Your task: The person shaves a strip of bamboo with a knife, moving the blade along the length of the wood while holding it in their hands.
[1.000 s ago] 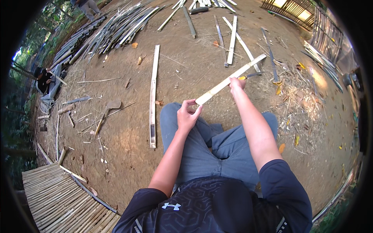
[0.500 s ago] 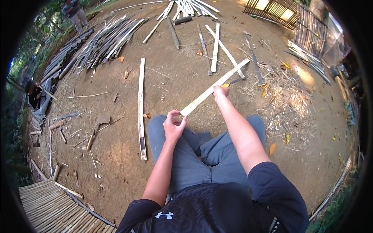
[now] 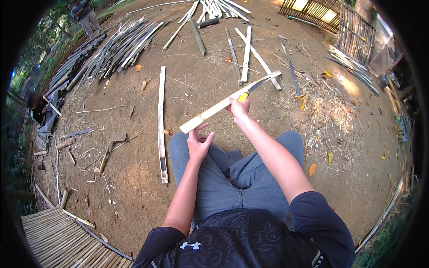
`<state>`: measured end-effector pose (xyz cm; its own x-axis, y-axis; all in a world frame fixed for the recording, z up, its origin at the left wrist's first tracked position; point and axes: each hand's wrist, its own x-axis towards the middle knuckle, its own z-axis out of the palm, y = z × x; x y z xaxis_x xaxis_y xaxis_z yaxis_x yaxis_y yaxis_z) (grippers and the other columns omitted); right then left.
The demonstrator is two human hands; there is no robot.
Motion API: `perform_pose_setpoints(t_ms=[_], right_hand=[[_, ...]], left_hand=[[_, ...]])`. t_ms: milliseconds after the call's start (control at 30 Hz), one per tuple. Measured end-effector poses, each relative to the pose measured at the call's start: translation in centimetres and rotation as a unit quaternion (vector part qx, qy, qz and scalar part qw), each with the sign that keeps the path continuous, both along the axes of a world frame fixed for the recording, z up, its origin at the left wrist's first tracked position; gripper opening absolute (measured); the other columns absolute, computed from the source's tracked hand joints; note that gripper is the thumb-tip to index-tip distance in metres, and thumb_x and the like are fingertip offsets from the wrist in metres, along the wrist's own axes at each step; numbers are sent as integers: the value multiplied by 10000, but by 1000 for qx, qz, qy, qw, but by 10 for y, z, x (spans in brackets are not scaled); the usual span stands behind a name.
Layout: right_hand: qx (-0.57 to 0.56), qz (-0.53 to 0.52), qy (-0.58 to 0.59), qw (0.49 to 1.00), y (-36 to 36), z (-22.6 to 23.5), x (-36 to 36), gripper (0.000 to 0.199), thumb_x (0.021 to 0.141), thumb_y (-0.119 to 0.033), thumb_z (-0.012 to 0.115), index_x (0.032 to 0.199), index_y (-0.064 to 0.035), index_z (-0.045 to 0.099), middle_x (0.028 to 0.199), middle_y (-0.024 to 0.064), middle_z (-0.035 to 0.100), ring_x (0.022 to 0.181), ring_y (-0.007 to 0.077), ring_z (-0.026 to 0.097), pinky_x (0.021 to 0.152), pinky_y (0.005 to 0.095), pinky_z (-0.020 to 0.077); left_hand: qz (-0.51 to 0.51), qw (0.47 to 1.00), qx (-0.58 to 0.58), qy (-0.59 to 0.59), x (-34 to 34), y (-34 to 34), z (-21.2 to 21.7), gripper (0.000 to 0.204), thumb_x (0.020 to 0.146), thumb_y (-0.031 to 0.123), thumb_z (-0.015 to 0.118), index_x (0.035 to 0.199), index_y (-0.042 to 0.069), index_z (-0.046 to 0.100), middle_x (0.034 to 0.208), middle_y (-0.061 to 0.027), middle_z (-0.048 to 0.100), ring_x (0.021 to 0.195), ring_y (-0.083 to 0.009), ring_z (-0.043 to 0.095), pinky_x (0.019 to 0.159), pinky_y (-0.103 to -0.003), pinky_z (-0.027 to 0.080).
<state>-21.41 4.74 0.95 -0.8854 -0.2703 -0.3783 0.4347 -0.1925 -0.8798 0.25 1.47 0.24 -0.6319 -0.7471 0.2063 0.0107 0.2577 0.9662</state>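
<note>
A pale split bamboo strip point(image 3: 210, 111) slants above my lap, its far end pointing up and to the right. My right hand point(image 3: 239, 108) is closed around the yellow handle of a knife point(image 3: 244, 96) and also grips the strip near its middle. The dark blade lies along the strip toward its far end. Close to the strip's near left end is my left hand point(image 3: 199, 142), thumb and fingers apart. Its fingertips meet the strip's lower edge, partly hidden by it.
Another bamboo strip point(image 3: 161, 120) lies left of my knees. Beyond are loose strips point(image 3: 246, 53) and a long dark blade-like piece point(image 3: 291, 67). Wood shavings point(image 3: 333, 111) cover the ground at right. A hatchet-like tool point(image 3: 111, 147) lies left. People point(image 3: 87, 18) are at the far left.
The bamboo strip has shifted left and toward me, its near end passing over my left fingers. My right hand and the knife moved left with it; my left fingers no longer pinch the end.
</note>
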Motion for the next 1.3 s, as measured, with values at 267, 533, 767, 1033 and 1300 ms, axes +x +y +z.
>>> perform_pose_setpoints(t_ms=[267, 533, 767, 1033, 1300], right_hand=[[-2, 119, 37, 992, 21, 3, 95, 349, 897, -9, 659, 1138, 9, 406, 1022, 154, 599, 790, 247, 701, 584, 358, 641], [200, 243, 196, 929, 78, -22, 87, 400, 1001, -412, 564, 981, -18, 500, 695, 123, 589, 617, 229, 656, 484, 400, 486], [285, 341, 364, 818, 127, -28, 95, 375, 1046, -388, 426, 1068, -32, 540, 855, 232, 659, 833, 458, 639, 726, 552, 468], [403, 204, 298, 841, 115, -58, 79, 375, 1032, -377, 451, 1050, -10, 528, 908, 274, 663, 877, 475, 639, 740, 559, 482], [358, 248, 446, 782, 121, -34, 57, 330, 999, -372, 517, 1087, -66, 601, 924, 220, 683, 868, 450, 652, 749, 529, 504]], left_hand=[[17, 988, 115, 98, 1, -3, -11, 253, 999, 183, 578, 1179, 27, 491, 937, -96, 631, 670, -140, 668, 565, -233, 522], [63, 992, 98, 57, -3, -2, -3, 242, 1005, 208, 582, 1143, 12, 557, 918, -84, 648, 693, -143, 677, 592, -238, 515], [29, 994, 108, 1, -6, -1, -1, 262, 1010, 211, 563, 1150, 1, 630, 881, -82, 687, 694, -115, 641, 626, -259, 530], [24, 989, 122, -84, -11, -8, -24, 368, 1037, 334, 498, 1019, 5, 664, 783, -80, 695, 682, -139, 638, 686, -298, 527], [41, 989, 106, -95, -1, -13, -31, 449, 1026, 395, 502, 893, 5, 679, 700, -60, 665, 648, -130, 612, 624, -287, 474]])
